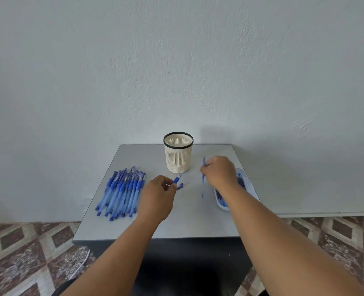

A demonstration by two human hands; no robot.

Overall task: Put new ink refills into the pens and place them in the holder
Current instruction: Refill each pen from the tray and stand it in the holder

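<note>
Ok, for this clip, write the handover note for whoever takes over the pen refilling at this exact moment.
Left hand: grips a blue pen part above the table; a small blue piece lies just beside it.
Right hand: holds a thin blue refill, blurred, near the white tray of refills on the right.
Pile of blue pens lies on the left of the grey table.
Pen holder stands at the back; no pen shows above its rim.
Left to do: finish this pen, put it in the holder, then work through the pile.
</note>
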